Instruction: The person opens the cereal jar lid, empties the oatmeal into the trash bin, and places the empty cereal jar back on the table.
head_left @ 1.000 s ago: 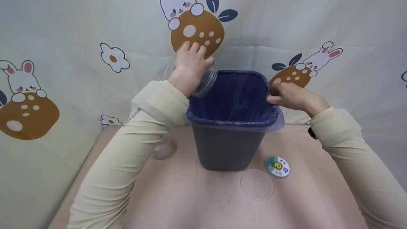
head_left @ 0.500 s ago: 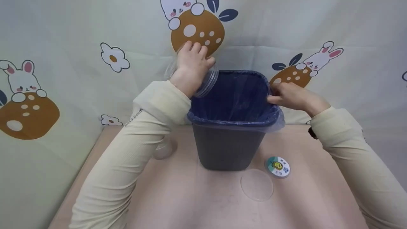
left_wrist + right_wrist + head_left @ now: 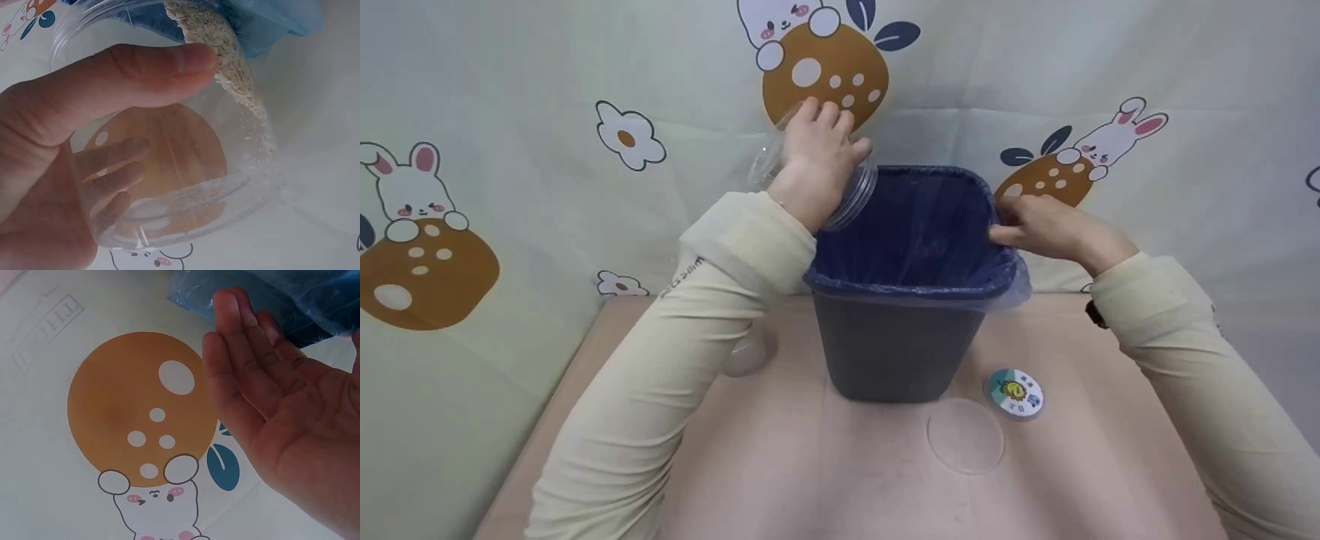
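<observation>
My left hand [image 3: 819,163] grips a wide clear plastic jar [image 3: 858,196], tipped sideways with its mouth over the left rim of a grey trash bin [image 3: 896,349]. In the left wrist view, beige flaky bits [image 3: 216,50] lie along the jar's wall toward its mouth, and the thumb presses across the side. A blue plastic liner [image 3: 919,225] covers the bin's inside and folds over its rim. My right hand [image 3: 1046,229] holds the bin's right rim, thumb on the inner side and fingers outside. Those fingers lie along the liner's outer fold [image 3: 194,292] in the right wrist view.
In front of the bin, a clear round lid [image 3: 966,436] lies on the pinkish table [image 3: 840,472]. Beside it is a small round container [image 3: 1016,394] with a green and white cartoon top. A clear cup-like thing [image 3: 746,356] is partly behind my left sleeve. A printed cloth [image 3: 697,225] hangs behind.
My left hand and the jar have shifted slightly to the right. The right hand and the bin stay where they were.
</observation>
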Motion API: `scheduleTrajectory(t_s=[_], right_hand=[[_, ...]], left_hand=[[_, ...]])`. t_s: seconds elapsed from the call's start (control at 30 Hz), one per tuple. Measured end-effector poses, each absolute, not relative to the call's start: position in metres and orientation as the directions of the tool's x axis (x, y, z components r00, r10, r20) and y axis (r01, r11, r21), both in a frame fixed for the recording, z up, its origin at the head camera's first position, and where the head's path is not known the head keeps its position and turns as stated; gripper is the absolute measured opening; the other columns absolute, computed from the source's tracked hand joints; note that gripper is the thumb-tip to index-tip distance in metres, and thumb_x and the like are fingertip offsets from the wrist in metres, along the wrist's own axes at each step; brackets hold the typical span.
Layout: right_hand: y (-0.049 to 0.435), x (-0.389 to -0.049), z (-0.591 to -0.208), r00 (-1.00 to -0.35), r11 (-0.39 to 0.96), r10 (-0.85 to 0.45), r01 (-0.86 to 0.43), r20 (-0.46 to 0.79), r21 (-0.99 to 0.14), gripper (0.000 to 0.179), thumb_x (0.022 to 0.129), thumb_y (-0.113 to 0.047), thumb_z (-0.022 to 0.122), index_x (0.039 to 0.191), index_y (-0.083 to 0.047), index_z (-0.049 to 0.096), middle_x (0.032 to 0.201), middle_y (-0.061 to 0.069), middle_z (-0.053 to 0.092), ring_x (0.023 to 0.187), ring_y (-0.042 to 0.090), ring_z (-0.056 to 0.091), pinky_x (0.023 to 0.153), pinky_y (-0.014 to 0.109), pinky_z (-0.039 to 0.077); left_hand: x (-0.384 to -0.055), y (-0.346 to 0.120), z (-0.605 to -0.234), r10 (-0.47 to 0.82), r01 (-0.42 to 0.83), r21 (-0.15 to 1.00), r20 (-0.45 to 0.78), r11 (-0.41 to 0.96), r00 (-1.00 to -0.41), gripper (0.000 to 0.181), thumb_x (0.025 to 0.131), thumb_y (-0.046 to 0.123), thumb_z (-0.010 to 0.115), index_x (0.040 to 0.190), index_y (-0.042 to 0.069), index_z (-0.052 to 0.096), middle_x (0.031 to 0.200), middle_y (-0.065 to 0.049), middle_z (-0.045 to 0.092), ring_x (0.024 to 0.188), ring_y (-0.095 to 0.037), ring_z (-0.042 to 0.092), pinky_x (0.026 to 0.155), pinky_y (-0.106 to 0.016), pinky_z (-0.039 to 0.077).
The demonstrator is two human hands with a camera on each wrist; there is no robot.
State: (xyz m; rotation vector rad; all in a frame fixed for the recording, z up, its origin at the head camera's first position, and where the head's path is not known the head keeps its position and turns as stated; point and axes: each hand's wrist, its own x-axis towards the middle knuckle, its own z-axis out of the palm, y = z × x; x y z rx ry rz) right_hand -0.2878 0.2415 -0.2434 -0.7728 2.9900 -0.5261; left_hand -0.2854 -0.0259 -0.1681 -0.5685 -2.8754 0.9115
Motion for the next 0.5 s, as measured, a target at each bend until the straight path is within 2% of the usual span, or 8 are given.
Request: scheduleTrajectory(t_s=[0.27, 0.5], right_hand=[[0.2416, -0.2881, -0.2436, -0.878, 0.822, -0.472, -0.472, 0.083, -0.318, 0.02, 0.091, -0.018, 0.055, 0.095, 0.002, 0.055, 0.079, 0.008, 0.055, 0.073, 0.026, 0.052, 0.068, 0.039, 0.04], [0.2411, -0.2872, -0.2419, -0.887, 0.833, -0.457, -0.453, 0.067, -0.319, 0.018, 0.091, -0.019, 0.054, 0.093, -0.001, 0.054, 0.076, 0.004, 0.052, 0.07, 0.023, 0.05, 0.065, 0.036, 0.038]], left_hand=[[-0.286, -0.0245, -0.1683, 0.364, 0.324, -0.581, -0.05, 0.747, -0.93, 0.049, 0.096, -0.009, 0.04, 0.137, 0.018, 0.038, 0.138, -0.015, 0.035, 0.125, -0.032, 0.029, 0.106, -0.044, 0.02], [-0.2861, -0.0232, -0.1692, 0.357, 0.315, -0.589, -0.047, 0.744, -0.933, 0.04, 0.098, -0.005, 0.04, 0.131, 0.018, 0.04, 0.135, -0.013, 0.035, 0.121, -0.031, 0.03, 0.103, -0.043, 0.022]])
